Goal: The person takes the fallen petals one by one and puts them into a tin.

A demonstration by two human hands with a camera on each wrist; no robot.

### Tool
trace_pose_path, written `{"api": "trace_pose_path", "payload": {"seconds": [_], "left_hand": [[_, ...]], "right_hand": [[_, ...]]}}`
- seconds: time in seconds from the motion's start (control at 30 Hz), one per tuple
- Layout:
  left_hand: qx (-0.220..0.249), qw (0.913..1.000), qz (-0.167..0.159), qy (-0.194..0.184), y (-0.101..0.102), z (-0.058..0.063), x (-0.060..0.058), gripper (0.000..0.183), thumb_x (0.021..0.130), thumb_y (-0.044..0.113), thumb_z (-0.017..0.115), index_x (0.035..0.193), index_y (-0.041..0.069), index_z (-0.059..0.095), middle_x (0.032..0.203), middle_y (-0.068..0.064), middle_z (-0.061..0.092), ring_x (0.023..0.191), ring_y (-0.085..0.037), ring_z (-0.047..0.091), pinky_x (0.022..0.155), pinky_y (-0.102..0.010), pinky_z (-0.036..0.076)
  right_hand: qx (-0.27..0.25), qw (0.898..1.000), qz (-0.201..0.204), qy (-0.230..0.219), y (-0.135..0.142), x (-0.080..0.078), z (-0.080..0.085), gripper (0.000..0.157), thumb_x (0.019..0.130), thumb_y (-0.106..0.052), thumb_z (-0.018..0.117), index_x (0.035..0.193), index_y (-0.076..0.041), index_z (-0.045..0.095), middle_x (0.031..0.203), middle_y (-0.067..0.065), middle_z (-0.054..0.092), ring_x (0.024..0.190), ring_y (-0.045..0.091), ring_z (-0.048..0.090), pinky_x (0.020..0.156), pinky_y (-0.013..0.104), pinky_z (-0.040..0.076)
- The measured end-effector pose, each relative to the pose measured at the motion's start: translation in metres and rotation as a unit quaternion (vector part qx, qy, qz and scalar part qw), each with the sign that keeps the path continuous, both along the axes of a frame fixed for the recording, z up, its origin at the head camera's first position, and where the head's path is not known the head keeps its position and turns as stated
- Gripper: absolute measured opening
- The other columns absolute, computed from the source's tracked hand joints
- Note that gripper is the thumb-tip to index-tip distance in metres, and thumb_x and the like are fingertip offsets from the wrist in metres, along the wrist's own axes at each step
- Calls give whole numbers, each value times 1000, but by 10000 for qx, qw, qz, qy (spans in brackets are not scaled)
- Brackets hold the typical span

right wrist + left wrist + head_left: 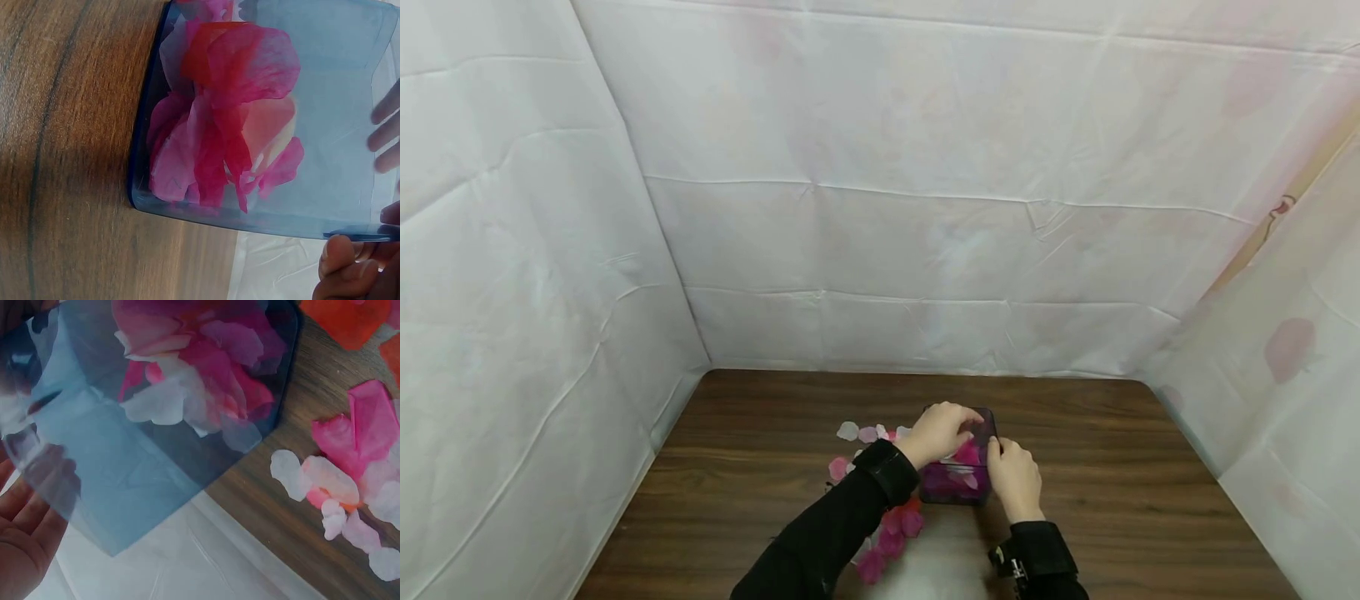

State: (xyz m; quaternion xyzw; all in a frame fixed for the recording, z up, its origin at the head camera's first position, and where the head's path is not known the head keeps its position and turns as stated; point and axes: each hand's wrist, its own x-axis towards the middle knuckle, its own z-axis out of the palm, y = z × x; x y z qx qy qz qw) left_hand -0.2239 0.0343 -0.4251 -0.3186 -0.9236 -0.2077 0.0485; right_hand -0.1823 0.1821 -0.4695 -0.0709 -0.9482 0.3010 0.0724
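Note:
A clear, bluish-tinted plastic box [956, 496] stands on the table, with artificial petals [250, 69] in pink, red and white heaped at its bottom. The right hand [1017, 477] grips the box's upper edge at its right side; in the right wrist view its curled fingers [347, 269] pinch the rim. Over the box's far left part reaches the left hand [942, 429], its fingers loosely extended toward the opening. In the left wrist view the left fingers [37, 515] show through the clear wall, relaxed, with nothing seen between them.
Loose petals [891, 542] in magenta, orange and white lie scattered on the brown wooden table [760, 467], left of the box and under the left forearm. White cloth [887, 250] hangs around the back and sides of the table.

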Motion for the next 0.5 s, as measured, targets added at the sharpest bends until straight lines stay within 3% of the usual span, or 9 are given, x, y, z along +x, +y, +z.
{"api": "trace_pose_path", "payload": {"seconds": [0.17,0.33,0.5], "left_hand": [[352,9982,85,476,-16,7,1,27,89,12,63,117,13,66,114,-1,68,106,-13,63,88,-22,50],[620,9946,451,693,-46,7,4,29,91,15,62,120,14,63,115,-2,62,105,-16,58,86,-26,49],[664,9921,785,718,-83,-12,10,27,89,16,64,116,14,64,108,-2,60,100,-17,57,81,-30,50]], "right_hand": [[-8,10000,-15,85,1,0,1,43,96,-26,36,109,4,65,109,30,63,93,51,60,69,58,47],[-13,9999,-14,137,1,0,-1,43,97,-26,36,108,4,65,109,29,63,94,50,60,71,58,47],[-35,9999,-46,119,2,0,-2,42,97,-27,37,107,4,65,108,29,64,93,50,60,69,58,47]]}}
